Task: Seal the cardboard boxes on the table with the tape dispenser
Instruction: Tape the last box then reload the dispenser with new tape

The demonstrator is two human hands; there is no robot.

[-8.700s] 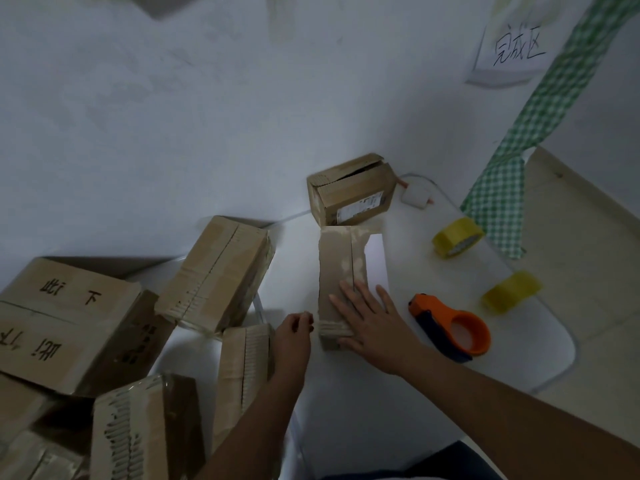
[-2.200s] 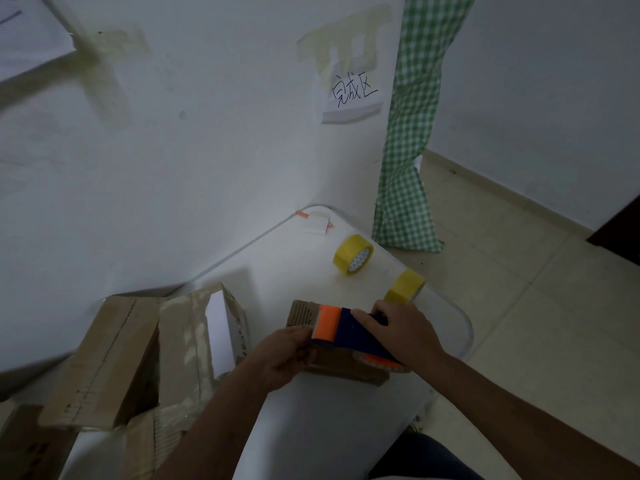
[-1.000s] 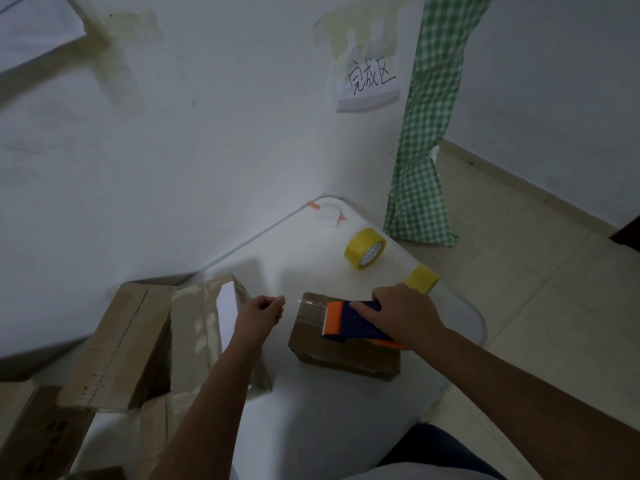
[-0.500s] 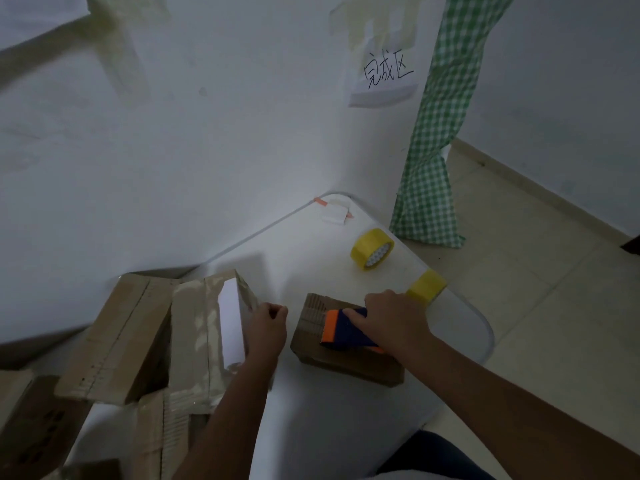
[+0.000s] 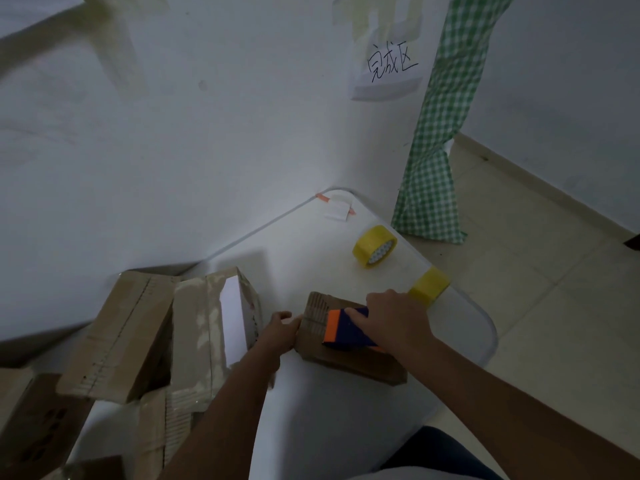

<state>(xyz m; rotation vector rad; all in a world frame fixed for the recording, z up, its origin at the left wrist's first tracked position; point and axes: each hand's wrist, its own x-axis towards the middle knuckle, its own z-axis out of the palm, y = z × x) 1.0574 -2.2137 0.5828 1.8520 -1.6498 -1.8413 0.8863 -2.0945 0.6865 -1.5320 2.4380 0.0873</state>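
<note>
Landmark: small cardboard box [image 5: 349, 358] on the counter [image 5: 311, 271]
Right hand [image 5: 398, 322]: fingers curled around tape dispenser [image 5: 346, 330] atop the box
Left hand [image 5: 277, 332]: fingers pinching the box's left end

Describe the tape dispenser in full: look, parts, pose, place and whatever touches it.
The tape dispenser has a dark blue body with a bright orange front end; a sliver of orange shows at its lower rear edge. It looks like plastic. It lies on top of the small cardboard box, orange end toward the box's left edge. The right hand grips it from above, hiding its handle and roll. The left hand touches the box's left end, not the dispenser.
</note>
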